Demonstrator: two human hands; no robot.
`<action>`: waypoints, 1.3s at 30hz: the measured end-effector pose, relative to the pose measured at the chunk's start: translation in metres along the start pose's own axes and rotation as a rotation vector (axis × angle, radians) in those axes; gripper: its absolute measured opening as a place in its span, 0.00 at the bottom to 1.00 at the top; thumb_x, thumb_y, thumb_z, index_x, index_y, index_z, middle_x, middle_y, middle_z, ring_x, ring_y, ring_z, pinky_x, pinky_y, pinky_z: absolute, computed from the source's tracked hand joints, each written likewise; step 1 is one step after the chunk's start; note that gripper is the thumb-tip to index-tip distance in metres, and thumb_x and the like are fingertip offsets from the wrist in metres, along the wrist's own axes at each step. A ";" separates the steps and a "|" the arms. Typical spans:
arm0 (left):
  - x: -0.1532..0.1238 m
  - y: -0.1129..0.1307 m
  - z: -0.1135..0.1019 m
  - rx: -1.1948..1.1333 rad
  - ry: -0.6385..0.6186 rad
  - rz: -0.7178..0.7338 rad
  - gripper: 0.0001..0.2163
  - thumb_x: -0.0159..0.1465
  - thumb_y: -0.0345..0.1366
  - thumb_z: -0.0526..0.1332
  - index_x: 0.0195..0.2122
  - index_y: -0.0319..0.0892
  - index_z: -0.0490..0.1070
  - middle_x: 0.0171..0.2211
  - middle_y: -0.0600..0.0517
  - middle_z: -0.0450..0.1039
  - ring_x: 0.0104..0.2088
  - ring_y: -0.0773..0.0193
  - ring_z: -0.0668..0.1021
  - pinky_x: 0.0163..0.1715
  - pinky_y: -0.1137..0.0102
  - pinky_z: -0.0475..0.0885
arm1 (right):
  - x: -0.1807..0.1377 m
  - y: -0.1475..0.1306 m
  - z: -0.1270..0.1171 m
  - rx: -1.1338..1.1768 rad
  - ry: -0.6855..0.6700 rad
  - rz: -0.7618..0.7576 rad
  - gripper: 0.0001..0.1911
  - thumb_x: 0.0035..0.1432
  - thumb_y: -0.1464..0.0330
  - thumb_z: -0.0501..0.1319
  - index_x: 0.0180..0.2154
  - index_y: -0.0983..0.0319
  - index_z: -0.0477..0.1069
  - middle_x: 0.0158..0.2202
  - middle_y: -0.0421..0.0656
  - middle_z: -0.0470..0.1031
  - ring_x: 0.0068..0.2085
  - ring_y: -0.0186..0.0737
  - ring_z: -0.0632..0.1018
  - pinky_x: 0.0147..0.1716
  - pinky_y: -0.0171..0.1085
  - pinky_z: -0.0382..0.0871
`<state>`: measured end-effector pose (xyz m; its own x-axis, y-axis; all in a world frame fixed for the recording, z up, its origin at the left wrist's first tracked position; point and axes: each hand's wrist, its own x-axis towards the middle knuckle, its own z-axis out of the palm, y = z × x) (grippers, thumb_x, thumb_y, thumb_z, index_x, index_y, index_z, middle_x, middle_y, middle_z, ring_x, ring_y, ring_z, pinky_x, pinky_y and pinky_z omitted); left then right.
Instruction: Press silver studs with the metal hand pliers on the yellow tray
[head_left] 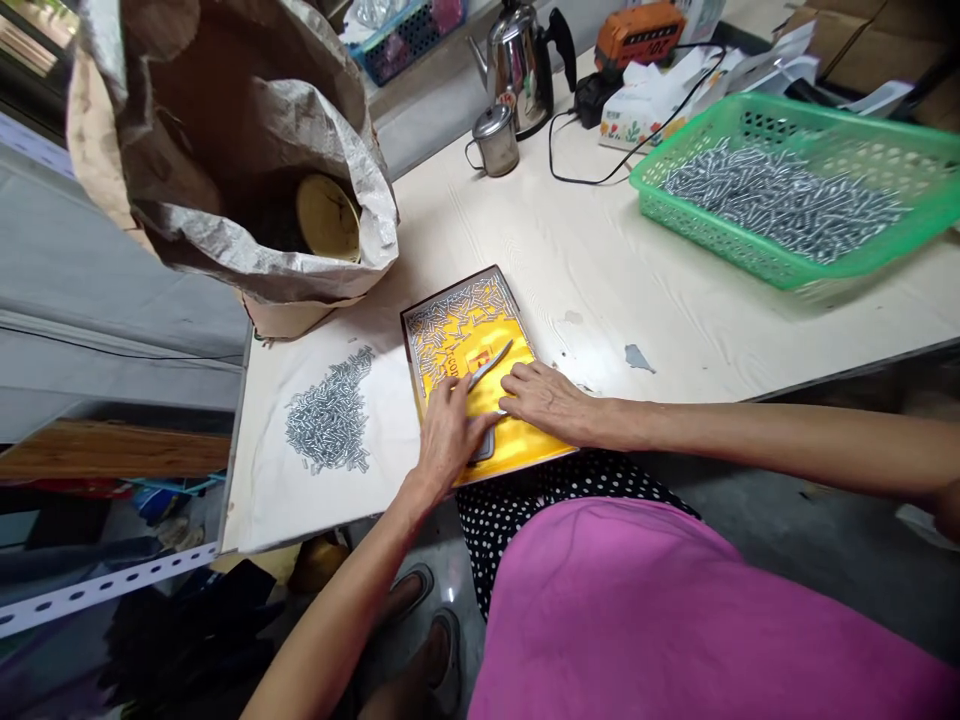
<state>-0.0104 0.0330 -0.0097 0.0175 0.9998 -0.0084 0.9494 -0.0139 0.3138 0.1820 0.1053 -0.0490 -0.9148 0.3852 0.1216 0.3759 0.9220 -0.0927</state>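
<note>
A yellow tray (525, 455) lies at the table's near edge, with several small silver screws (457, 312) spread over its far end. My left hand (448, 432) rests on the tray and is closed on metal tweezers (491, 364), which point away toward the screws. My right hand (546, 398) lies flat on the tray just right of the left hand, fingers stretched out and touching it.
A loose pile of screws (330, 415) lies on the table left of the tray. A green basket (930, 150) full of screws stands at the back right. A big open sack (247, 150) stands back left. A kettle (521, 65), a small metal cup (496, 140), a black cable (592, 180) and a tissue box (645, 105) stand at the back.
</note>
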 end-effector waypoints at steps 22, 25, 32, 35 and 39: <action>-0.006 -0.022 -0.053 -0.277 -0.007 -0.563 0.14 0.67 0.41 0.60 0.31 0.37 0.80 0.23 0.52 0.74 0.20 0.67 0.70 0.26 0.72 0.62 | 0.000 -0.003 0.025 0.120 0.211 -0.005 0.08 0.69 0.75 0.55 0.36 0.60 0.67 0.34 0.43 0.72 0.38 0.44 0.68 0.35 0.40 0.54; -0.001 -0.064 -0.070 -0.038 0.224 -0.508 0.12 0.68 0.39 0.60 0.38 0.38 0.81 0.37 0.47 0.79 0.28 0.64 0.75 0.31 0.71 0.65 | -0.001 -0.004 0.026 0.102 0.229 -0.001 0.08 0.68 0.76 0.56 0.36 0.60 0.66 0.35 0.43 0.72 0.38 0.43 0.68 0.36 0.39 0.55; -0.021 -0.132 -0.057 0.460 -0.089 -0.597 0.13 0.71 0.32 0.54 0.43 0.40 0.79 0.47 0.44 0.74 0.38 0.58 0.78 0.33 0.69 0.63 | 0.000 -0.007 0.027 0.057 0.250 0.018 0.08 0.66 0.77 0.57 0.35 0.60 0.66 0.34 0.43 0.72 0.37 0.43 0.69 0.35 0.39 0.56; -0.024 -0.139 -0.050 0.568 -0.145 -0.518 0.14 0.73 0.31 0.50 0.47 0.40 0.77 0.47 0.42 0.72 0.40 0.56 0.78 0.34 0.68 0.64 | 0.000 -0.007 0.025 0.055 0.232 0.026 0.08 0.66 0.77 0.58 0.35 0.60 0.66 0.34 0.42 0.72 0.38 0.43 0.69 0.35 0.39 0.57; -0.018 -0.143 -0.055 0.609 -0.199 -0.386 0.13 0.71 0.27 0.50 0.44 0.38 0.76 0.47 0.41 0.72 0.43 0.54 0.78 0.36 0.68 0.66 | 0.000 -0.007 0.027 0.041 0.221 0.038 0.07 0.66 0.76 0.58 0.35 0.60 0.66 0.35 0.42 0.72 0.38 0.43 0.70 0.35 0.39 0.58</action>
<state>-0.1633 0.0175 -0.0020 -0.3502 0.9147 -0.2015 0.9044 0.2742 -0.3269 0.1750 0.0981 -0.0754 -0.8436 0.4231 0.3306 0.3991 0.9060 -0.1409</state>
